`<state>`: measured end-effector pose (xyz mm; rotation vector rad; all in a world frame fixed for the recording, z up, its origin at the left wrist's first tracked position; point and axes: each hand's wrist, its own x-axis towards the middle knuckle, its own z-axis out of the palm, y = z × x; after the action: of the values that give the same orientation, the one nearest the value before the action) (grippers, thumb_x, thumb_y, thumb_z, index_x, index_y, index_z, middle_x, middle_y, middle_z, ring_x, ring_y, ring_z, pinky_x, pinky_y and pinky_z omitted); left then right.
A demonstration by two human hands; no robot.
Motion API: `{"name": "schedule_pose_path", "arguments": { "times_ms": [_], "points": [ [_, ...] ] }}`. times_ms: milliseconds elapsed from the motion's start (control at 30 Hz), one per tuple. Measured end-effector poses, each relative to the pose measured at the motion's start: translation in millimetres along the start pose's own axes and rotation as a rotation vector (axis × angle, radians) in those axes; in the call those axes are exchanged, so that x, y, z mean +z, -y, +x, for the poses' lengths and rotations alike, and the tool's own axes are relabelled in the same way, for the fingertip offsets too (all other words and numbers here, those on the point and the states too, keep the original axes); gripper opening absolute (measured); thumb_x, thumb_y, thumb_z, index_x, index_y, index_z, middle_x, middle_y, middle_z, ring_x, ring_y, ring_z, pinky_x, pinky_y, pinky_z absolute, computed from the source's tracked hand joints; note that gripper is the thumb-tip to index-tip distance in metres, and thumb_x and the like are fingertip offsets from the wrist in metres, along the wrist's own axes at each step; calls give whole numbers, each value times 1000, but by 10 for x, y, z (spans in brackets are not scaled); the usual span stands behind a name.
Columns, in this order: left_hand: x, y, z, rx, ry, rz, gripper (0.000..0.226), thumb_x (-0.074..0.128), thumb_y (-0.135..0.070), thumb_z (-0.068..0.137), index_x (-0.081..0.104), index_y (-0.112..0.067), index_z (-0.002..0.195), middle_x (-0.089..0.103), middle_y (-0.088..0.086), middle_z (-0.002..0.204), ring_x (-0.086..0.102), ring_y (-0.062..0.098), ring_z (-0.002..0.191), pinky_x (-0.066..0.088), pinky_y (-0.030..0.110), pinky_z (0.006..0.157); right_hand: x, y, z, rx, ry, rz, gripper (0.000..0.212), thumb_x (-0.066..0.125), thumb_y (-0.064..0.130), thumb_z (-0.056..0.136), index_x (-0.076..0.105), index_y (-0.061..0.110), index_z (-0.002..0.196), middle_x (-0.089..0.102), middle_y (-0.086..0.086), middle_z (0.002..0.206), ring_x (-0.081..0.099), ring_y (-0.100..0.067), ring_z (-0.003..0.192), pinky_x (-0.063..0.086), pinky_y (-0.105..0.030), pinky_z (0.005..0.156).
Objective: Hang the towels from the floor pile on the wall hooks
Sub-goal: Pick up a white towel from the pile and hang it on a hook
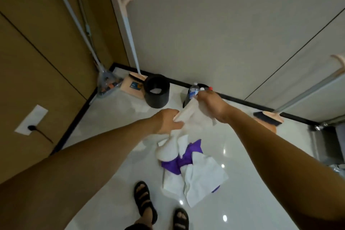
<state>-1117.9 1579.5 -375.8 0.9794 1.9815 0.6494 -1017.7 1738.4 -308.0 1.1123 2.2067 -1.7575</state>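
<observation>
From where I stood, the person had both arms stretched out over the glossy pale floor [261, 183], and a white towel [186, 117] was strung between the hands. The left hand [167, 121] had its fingers curled round the lower end of the bunched edge, and the right hand [212, 105] was clamped on the higher end, though it was blurred. That edge ran up and to the right, towards the grey wall [214, 33]. The rest of the towel drooped back down to the floor pile [199, 177], where white towels lay mixed with a purple cloth [184, 158], just ahead of the sandalled feet [144, 200]. I judged the right hand the nearer to the wall, so it would likely lead any lift. I could not pick out a wall hook for certain. A peach prong [128, 0] stuck out high on a leaning pole, well above the hands. Along the skirting stood a black bin [156, 97], a water bottle [193, 91] and a broom [268, 117], with a brown door [37, 43] to the left.
</observation>
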Motion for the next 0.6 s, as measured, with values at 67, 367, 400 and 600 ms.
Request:
{"name": "schedule_pose_path", "arguments": {
  "times_ms": [67,367,400,600],
  "points": [
    [-257,-113,-242,-17,-136,-61,30,66,-31,89,60,-4,99,62,10,97,58,21,88,43,26,73,39,274,-126,-80,-38,-77,26,41,25,97,56,12,81,54,-10,78,49,-23,70,39,-32,67],
    [-932,-215,-1292,-111,-280,152,24,67,-19,82,57,-17,103,61,9,104,60,26,100,51,39,84,145,1450,-834,-274,454,-278,63,83,55,61,65,13,104,75,-6,94,73,-25,85,59,-38,71],
    [-972,-180,-1411,-177,-313,156,18,64,-14,85,58,-13,102,60,11,103,59,26,98,50,35,82,154,1577,-932,-281,565,-478,66,88,51,54,65,16,105,74,-3,97,72,-24,88,59,-40,75],
    [-1164,-217,-2218,-240,-627,-297,17,61,-19,87,62,-17,104,63,-2,91,60,13,79,49,24,65,522,2218,-1207,-773,-46,-961,29,63,37,89,69,16,108,67,-8,107,62,-27,98,46,-30,77]
  ]
}}
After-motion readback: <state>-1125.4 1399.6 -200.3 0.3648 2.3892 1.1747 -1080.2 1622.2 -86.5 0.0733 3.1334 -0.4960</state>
